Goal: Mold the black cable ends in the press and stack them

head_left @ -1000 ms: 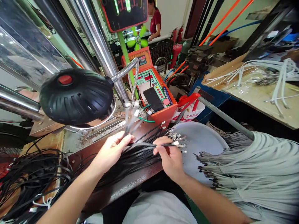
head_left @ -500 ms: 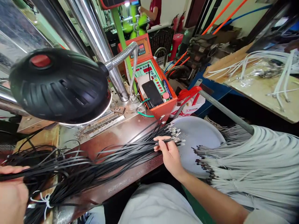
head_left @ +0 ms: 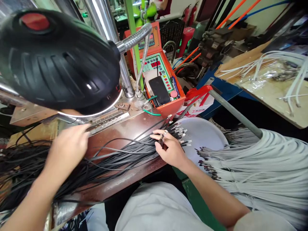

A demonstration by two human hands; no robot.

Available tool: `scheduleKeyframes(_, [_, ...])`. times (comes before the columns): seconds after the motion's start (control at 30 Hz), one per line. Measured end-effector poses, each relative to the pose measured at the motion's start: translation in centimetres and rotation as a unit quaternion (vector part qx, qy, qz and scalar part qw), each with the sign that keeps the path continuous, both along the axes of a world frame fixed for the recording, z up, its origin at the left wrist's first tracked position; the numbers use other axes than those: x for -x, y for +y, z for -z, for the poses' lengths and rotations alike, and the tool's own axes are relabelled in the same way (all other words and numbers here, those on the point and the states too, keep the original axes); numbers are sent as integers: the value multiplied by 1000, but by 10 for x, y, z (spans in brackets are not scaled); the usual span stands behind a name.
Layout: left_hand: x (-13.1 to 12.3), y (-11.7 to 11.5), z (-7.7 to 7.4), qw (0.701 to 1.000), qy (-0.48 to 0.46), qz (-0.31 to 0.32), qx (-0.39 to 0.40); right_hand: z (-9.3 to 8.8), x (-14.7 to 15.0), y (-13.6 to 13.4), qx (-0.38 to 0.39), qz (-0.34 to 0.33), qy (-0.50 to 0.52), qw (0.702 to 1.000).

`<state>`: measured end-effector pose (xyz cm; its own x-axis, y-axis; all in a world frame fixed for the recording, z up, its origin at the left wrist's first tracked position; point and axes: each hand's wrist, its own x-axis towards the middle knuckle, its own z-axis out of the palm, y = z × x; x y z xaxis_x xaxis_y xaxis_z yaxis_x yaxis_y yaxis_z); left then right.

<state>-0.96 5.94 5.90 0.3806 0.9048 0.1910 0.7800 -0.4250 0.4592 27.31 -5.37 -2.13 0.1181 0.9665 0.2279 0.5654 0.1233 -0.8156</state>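
Two hands work at one bundle of black flat cables [head_left: 120, 157], too many to count, lying across the counter [head_left: 134, 128]. The right hand [head_left: 169, 149] is clenched on a few cables near the bundle's metal terminals [head_left: 180, 134]. The left hand [head_left: 68, 150] is open, grasping nothing, above the bundle. One round grey tray [head_left: 202, 138] sits just past the terminals; one white cable bundle [head_left: 260, 166] lies right of the black bundle.
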Motion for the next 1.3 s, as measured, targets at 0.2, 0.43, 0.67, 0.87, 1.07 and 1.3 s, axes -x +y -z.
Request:
scheduleKeyframes(0.2, [-103, 20, 54, 968, 97, 209, 96, 8, 4, -3, -30, -10, -246, 969])
scheduleKeyframes(0.43, [-145, 5, 54, 945, 188, 221, 153, 21, 5, -18, -50, -27, -294, 954])
scheduleKeyframes(0.67, [-149, 10, 55, 936, 218, 233, 149, 29, 4, -22, -107, -9, -281, 954])
scheduleKeyframes(0.87, [-146, 21, 53, 926, 141, 270, 224, 18, 5, -16, -83, 5, -274, 958])
scheduleKeyframes(1.07, [-149, 18, 52, 930, 169, 265, 190, 20, 6, -10, -74, -15, -239, 968])
scheduleKeyframes(1.3, [-152, 16, 49, 933, 285, 186, 118, 22, 7, -10, -74, -1, -241, 968])
